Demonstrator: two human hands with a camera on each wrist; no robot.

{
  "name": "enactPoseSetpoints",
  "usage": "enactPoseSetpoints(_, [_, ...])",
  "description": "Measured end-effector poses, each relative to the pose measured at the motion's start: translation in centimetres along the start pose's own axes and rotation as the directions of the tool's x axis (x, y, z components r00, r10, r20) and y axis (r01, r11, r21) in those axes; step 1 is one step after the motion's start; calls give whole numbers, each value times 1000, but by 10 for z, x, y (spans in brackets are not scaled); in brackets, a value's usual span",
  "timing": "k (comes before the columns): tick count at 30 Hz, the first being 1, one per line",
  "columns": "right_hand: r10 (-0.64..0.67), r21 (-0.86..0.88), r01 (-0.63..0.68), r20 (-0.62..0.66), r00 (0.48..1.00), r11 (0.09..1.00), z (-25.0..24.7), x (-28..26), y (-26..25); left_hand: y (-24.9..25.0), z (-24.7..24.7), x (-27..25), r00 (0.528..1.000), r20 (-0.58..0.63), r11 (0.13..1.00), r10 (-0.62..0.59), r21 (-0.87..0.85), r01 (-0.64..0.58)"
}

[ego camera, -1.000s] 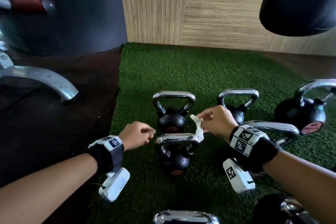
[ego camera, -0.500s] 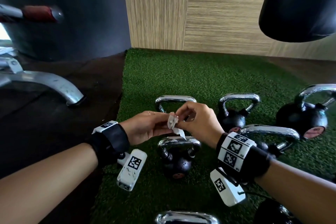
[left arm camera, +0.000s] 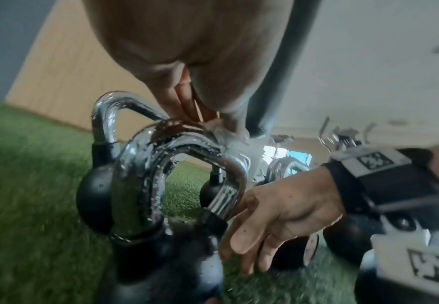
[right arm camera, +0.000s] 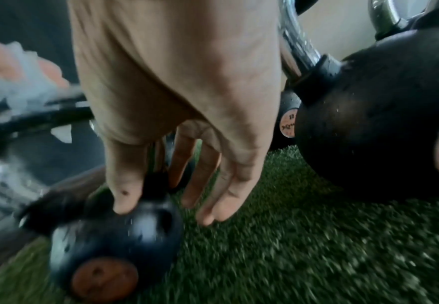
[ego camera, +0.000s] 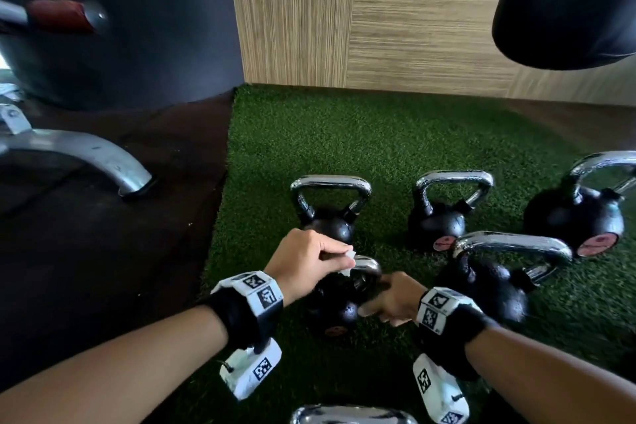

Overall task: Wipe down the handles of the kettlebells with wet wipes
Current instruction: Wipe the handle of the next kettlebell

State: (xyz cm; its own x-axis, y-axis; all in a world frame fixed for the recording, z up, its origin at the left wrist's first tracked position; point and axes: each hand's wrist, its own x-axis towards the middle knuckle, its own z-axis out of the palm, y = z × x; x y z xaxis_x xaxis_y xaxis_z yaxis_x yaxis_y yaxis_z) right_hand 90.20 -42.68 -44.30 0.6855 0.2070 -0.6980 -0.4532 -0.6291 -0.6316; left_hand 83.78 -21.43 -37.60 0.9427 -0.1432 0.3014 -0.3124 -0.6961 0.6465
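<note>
The left hand [ego camera: 303, 262] is over the nearest small kettlebell [ego camera: 335, 306], its fingers curled in a narrow grip that pinches a white wet wipe [ego camera: 348, 260] against the top of the chrome handle [ego camera: 368, 267]. In the left wrist view the wipe [left arm camera: 223, 131] sits squashed between fingertips and the bar, and the handle [left arm camera: 161, 156] is beaded with droplets. The right hand [ego camera: 389, 299] is lower, at the right side of the same kettlebell; its fingers [right arm camera: 125, 185] hang nearly straight, an open grip holding nothing, with the thumb tip touching the black ball [right arm camera: 114, 240] (the other fingertips point down toward the turf beside it).

The kettlebell stands on green artificial turf [ego camera: 344, 134], hemmed in by others: a second small one [ego camera: 330, 213] directly behind it, a third [ego camera: 444, 213] behind and to the right, a larger one [ego camera: 488, 279] close on the right just past the right wrist, and the biggest [ego camera: 578, 210] at the far right edge. Another chrome handle [ego camera: 351, 415] shows at the bottom edge of the head view. Left of the turf is dark flooring with a curved silver machine leg [ego camera: 89, 155], and a black punching bag [ego camera: 564, 3] hangs at upper right before a wood-panelled wall [ego camera: 378, 10].
</note>
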Motion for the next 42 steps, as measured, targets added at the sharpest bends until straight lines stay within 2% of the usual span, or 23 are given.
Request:
enactPoseSetpoints(4, [-174, -84, 158, -243, 954, 984, 23, 8, 16, -9, -11, -8, 987, 72, 976, 140, 159, -150])
enactPoseSetpoints(7, [-278, -24, 283, -286, 917, 959, 27, 13, 20, -21, -21, -18, 993, -17, 985, 117, 128, -114])
enactPoseSetpoints(12, [-285, 31, 307, -298, 911, 951, 30, 15, 25, -24, -13, -34, 987, 57, 983, 150, 99, -155])
enactPoseSetpoints(17, [-260, -13, 270, -319, 911, 963, 26, 15, 22, -41, -17, -54, 992, -127, 1000, -15, -28, 12])
enactPoseSetpoints(21, [-266, -39, 269, -327, 907, 962, 25, 15, 22, -48, -4, -63, 984, -172, 996, -39, -86, 25])
enactPoseSetpoints(23, [-262, -29, 267, -321, 910, 963, 25, 16, 22, -54, 1, -66, 970, -210, 984, -124, -153, 93])
enactPoseSetpoints(25, [-258, -35, 260, -316, 913, 965, 25, 18, 22, -62, 3, -70, 959, -186, 959, -212, -228, 168])
enactPoseSetpoints(28, [-280, -43, 281, -318, 906, 959, 25, 18, 22, -71, 10, -79, 962, -115, 934, -247, -294, 204])
enactPoseSetpoints(33, [-302, -24, 311, -317, 899, 950, 26, 22, 24, -79, 28, -84, 935, -174, 911, -310, -336, 240])
enactPoseSetpoints(37, [-314, 9, 333, -313, 896, 943, 25, 23, 22, -80, 46, -80, 888, -124, 859, -442, -343, 380])
enactPoseSetpoints(39, [-321, 47, 351, -312, 895, 935, 25, 22, 20, -79, 48, -79, 884, -120, 859, -452, -324, 396])
enactPoseSetpoints(42, [-321, 56, 355, -312, 894, 933, 27, 18, 16, -73, 44, -82, 912, -60, 884, -406, -279, 375])
